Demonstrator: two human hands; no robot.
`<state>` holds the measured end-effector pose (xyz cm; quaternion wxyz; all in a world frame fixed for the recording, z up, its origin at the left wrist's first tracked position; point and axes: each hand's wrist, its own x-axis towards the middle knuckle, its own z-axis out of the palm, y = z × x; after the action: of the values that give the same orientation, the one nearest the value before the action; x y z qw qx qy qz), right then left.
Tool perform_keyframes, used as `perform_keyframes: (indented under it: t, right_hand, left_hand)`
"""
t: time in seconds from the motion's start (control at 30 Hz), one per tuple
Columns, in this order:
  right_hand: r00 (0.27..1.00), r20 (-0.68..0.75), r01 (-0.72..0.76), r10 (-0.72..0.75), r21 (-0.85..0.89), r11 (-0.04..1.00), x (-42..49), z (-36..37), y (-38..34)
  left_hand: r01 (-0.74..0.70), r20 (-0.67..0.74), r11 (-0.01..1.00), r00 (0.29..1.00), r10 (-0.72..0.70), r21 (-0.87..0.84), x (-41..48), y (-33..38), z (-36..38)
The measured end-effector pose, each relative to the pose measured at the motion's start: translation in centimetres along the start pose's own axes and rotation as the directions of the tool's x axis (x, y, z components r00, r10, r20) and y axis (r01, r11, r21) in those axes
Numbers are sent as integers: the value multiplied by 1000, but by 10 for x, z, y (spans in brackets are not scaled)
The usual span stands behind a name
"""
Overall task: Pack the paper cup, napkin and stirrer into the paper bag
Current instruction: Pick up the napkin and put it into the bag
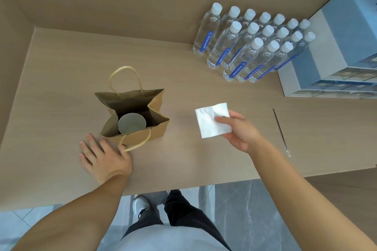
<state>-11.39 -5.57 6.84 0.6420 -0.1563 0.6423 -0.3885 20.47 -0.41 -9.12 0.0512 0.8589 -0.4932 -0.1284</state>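
Wood-look table [61, 67], water bottles [251, 43] at 1 o'clock. Paper cup [132, 123] sits upright inside the open paper bag [134, 116]. Right hand [238, 130] pinches the napkin [212, 120], thumb on top; bag mouth lies at its 9 o'clock, well apart. Left hand [102, 155] flat, fingers spread, holding nothing, just beside the bag. Stirrer [281, 131] on the table at 3 o'clock, long axis 12-to-6.

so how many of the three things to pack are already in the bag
1. The cup stands inside the bag; the napkin is in the right hand, and the stirrer lies on the table at right.
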Motion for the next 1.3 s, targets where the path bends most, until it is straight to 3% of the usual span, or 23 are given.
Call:
perform_keyframes:
  t: [0.13, 0.37, 0.43, 0.53, 0.67, 0.77, 0.93, 1.07, 1.3]
  right_hand:
    - [977, 199, 104, -78, -124, 987, -42, 57, -29]
    - [884, 358, 409, -302, -276, 870, -107, 130, -66]
    - [825, 382, 552, -418, -385, 740, -120, 145, -74]
    - [737, 440, 657, -513, -642, 395, -127, 166, -69]
    - [717, 485, 589, -501, -806, 62, -122, 186, -58]
    - [728, 499, 523, -471, -848, -89, -114, 199, -50]
    - [852, 413, 357, -322, -908, -219, -103, 219, -43]
    - [892, 382, 301, -241, -900, -314, -101, 234, -41]
    - [949, 289, 244, -125, -925, -291, -69, 244, -27]
  left_hand:
    - [-3, 30, 1000, 1000, 3, -3, 1, -1, -2]
    - [9, 65, 1000, 998, -9, 0, 1, -3, -5]
    - [-12, 59, 1000, 998, 12, 2, 3, -3, -4]
    - [-8, 43, 1000, 999, 8, -20, 2, -5, -4]
    - [-16, 40, 999, 999, 18, -38, 2, -4, -4]
    - [-11, 41, 999, 999, 12, -37, 1, -4, -4]
    - [-10, 28, 998, 1000, 12, -59, 2, -4, -4]
    - [-16, 24, 997, 1000, 18, -69, 2, -4, -4]
    - [-16, 19, 997, 1000, 17, -71, 1, -6, -4]
